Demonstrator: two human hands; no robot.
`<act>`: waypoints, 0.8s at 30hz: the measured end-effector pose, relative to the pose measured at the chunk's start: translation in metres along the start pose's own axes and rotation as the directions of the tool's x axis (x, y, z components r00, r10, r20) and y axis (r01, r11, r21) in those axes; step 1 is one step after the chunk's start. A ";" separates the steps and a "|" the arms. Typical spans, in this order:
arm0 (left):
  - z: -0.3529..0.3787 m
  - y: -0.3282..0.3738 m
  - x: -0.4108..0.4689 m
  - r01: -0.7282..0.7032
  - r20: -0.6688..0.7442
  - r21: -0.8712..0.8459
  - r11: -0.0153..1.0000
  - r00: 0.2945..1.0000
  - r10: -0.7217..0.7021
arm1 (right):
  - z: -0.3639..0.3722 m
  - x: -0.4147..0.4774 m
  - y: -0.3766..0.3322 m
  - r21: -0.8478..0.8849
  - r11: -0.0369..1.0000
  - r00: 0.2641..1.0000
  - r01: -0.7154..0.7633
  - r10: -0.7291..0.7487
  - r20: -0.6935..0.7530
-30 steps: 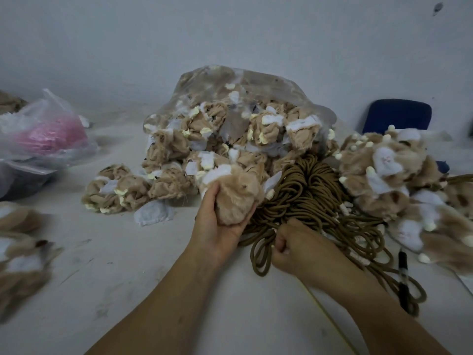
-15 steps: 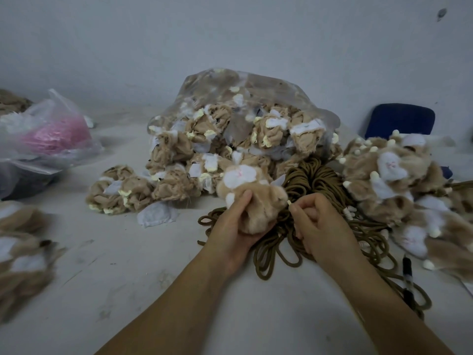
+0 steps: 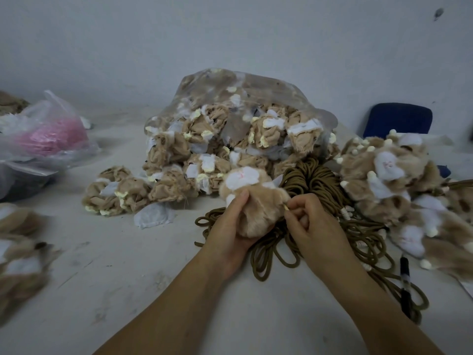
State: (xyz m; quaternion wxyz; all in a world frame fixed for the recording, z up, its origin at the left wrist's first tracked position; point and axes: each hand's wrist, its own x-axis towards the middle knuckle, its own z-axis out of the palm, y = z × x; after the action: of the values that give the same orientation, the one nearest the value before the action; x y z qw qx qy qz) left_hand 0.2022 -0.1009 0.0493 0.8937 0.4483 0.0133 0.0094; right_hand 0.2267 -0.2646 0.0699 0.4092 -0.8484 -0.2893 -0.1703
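Left hand (image 3: 230,234) fingers curled round tan plush piece (image 3: 256,201); right hand (image 3: 311,226) fingers pinch small pale tip (image 3: 286,207) at its edge, above brown cord bundle (image 3: 314,180) on tabletop (image 3: 128,278).

Tan-and-white plush toy (image 3: 252,198), olive-brown cord (image 3: 314,180), pink bag (image 3: 48,134)

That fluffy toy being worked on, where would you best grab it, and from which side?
I'd grip the plush round its lower body, coming from below and the left, as the left hand does. It is rounded there, and that leaves the right side free, where the right hand pinches a cream tip.
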 end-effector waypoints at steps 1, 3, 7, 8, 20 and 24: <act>0.001 0.000 0.000 0.004 0.003 0.021 1.000 1.000 -0.004 | 0.000 0.000 -0.001 -0.004 1.000 1.000 0.013 -0.013 0.002; 0.001 -0.001 -0.001 0.013 0.003 0.053 0.999 1.000 -0.013 | 0.000 -0.001 -0.003 0.003 0.999 0.999 0.032 -0.032 0.022; 0.004 -0.004 -0.003 0.047 0.002 0.071 0.996 0.999 -0.047 | 0.002 -0.002 -0.003 0.047 0.999 0.998 0.024 -0.026 0.059; 0.004 -0.004 -0.003 0.043 0.004 0.065 0.997 0.999 -0.044 | 0.002 -0.002 -0.002 0.048 0.999 0.998 0.016 -0.019 0.054; 0.006 0.000 -0.002 0.001 -0.048 0.045 0.999 0.999 0.001 | -0.004 0.000 -0.005 -0.371 0.927 0.996 -0.064 0.083 0.037; 0.004 0.003 -0.002 0.047 -0.099 0.073 0.996 0.994 -0.040 | -0.002 -0.001 -0.014 -0.601 0.798 0.998 0.040 -0.002 0.063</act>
State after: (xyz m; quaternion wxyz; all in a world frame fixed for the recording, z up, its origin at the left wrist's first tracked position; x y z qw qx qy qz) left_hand 0.1998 -0.1029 0.0540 0.8744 0.4805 0.0672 0.0113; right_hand 0.2172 -0.2593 0.0785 0.1081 -0.9358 -0.2417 -0.2328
